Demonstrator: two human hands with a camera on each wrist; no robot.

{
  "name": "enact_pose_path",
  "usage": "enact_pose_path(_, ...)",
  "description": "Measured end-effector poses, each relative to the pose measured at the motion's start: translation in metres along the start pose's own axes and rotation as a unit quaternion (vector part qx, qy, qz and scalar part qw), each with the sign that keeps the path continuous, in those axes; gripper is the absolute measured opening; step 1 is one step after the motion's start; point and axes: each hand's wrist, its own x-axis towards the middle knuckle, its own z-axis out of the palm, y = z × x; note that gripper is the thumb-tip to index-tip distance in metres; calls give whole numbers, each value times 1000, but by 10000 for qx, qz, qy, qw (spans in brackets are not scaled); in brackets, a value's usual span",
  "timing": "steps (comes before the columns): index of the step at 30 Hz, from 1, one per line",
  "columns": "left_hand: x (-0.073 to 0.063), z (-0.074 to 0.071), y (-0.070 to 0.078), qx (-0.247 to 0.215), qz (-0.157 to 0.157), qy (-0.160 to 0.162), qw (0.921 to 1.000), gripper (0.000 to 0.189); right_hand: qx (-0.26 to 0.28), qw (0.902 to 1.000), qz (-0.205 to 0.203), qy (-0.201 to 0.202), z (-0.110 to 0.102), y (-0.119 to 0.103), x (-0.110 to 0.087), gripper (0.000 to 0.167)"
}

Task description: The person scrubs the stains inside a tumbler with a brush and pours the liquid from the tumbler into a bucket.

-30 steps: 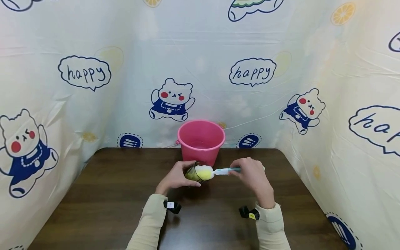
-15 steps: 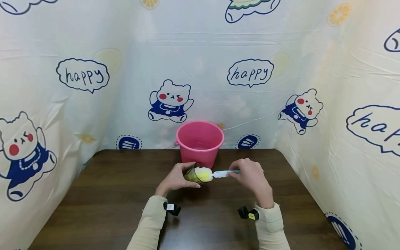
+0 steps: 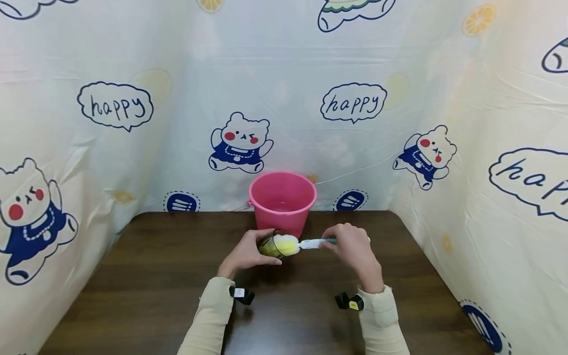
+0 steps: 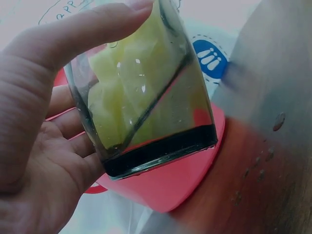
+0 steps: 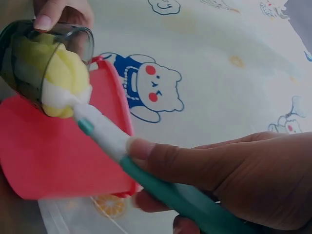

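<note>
My left hand (image 3: 246, 254) grips a dark tinted drinking glass (image 4: 161, 141) lying on its side in the air, thumb on one side and fingers on the other. The mouth of the glass faces right. A cup brush with a yellow and white sponge head (image 5: 68, 80) is partly inside the glass, part of the sponge showing past the rim. Its white and green handle (image 5: 109, 134) is pinched by my right hand (image 3: 353, 249), thumb along the top. Through the glass wall in the left wrist view, the yellow sponge (image 4: 126, 92) shows blurred.
A pink bucket (image 3: 284, 217) stands on the dark wooden table (image 3: 177, 286) just beyond the glass, near the back edge. Water drops (image 4: 279, 122) dot the tabletop. A printed curtain (image 3: 284, 64) hangs behind and on both sides.
Both hands stay in nearly the same place with the glass and brush. The sponge shifts only slightly at the rim, and the whole head view drifts a little to the left.
</note>
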Motion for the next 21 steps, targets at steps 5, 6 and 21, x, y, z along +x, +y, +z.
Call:
enact_pose_path(5, -1, -1, -2, 60, 14, -58, 10000, 81, -82, 9994, -328, 104, 3, -2, 2, 15)
enact_pose_path(6, -2, -1, -3, 74, 33, -79, 9999, 81, -33, 9996, -290, 11, 3, -3, 1, 16)
enact_pose_path(21, -2, -10, -4, 16, -217, 89, 9997, 90, -75, 9984, -533, 158, 9, 0, 8, 19)
